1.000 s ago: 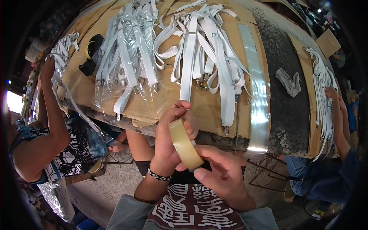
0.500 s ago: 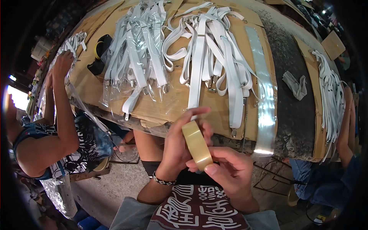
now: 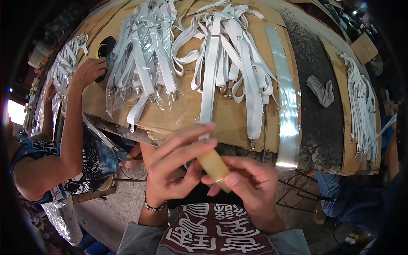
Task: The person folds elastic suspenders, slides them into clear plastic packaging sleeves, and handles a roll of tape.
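Note:
A roll of tan packing tape [image 3: 214,168] is held tilted in front of my chest. My right hand [image 3: 250,180] grips its lower end, with the thumb on the tape's outer face. At the roll's upper left is my left hand [image 3: 174,163], slightly blurred, its fingers stretched and apart. Its thumb side is close to the roll; contact there is hard to make out. Beyond my hands, white elastic suspenders [image 3: 208,80] with metal clips lie in a pile on the cardboard [image 3: 178,123]. To their left are more white suspenders in clear plastic [image 3: 142,59].
A clear plastic strip [image 3: 287,102] lies along the cardboard's right side. Past it is a crumpled wrapper [image 3: 321,90]. A person at left has a hand [image 3: 89,72] by a black tape dispenser [image 3: 104,51]. More suspenders [image 3: 361,106] lie at right, beside another person.
My left hand has shifted left and turned, its fingers straightening away from the roll. The roll stays in my right hand. The person at left has moved a hand to the dispenser.

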The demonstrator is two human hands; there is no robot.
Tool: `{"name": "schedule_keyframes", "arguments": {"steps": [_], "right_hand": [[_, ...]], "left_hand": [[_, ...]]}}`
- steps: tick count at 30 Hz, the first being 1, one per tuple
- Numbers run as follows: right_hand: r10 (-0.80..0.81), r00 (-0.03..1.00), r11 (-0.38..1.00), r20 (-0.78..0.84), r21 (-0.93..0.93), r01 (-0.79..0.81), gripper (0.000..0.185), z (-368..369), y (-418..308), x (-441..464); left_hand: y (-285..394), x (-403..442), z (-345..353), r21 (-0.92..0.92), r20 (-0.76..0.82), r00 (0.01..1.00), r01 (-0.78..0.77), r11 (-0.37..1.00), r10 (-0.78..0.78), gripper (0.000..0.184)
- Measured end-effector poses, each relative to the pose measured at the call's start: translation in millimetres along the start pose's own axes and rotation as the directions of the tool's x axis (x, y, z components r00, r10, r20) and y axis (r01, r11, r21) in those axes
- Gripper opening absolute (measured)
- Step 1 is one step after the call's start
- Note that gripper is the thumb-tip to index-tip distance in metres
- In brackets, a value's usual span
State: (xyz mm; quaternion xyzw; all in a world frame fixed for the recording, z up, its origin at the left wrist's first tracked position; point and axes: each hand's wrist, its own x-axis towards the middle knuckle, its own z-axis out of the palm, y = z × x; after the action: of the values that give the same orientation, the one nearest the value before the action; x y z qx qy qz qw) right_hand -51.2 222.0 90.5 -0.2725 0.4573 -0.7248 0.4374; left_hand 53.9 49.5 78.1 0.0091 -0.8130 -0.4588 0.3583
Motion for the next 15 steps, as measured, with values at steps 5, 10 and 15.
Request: {"name": "schedule_keyframes", "arguments": {"steps": [5,10,15], "right_hand": [[0.026,1.0,1.0,-0.013,0.009,-0.026,0.039,-2,-8,2],[-0.049,0.999,0.999,0.016,-0.021,0.05,0.038,-20,13,1],[-0.119,0.993,0.991,-0.02,-0.059,0.118,0.036,-32,29,2]], "left_hand": [[-4,-2,5,-0.032,0.006,0.989,0.146,0.989,-0.146,0.037],[-15,-3,6,-0.382,0.048,0.935,0.342,0.859,-0.351,0.051],[-18,-3,0,-0.41,0.094,0.966,0.259,0.874,-0.242,0.045]]}}
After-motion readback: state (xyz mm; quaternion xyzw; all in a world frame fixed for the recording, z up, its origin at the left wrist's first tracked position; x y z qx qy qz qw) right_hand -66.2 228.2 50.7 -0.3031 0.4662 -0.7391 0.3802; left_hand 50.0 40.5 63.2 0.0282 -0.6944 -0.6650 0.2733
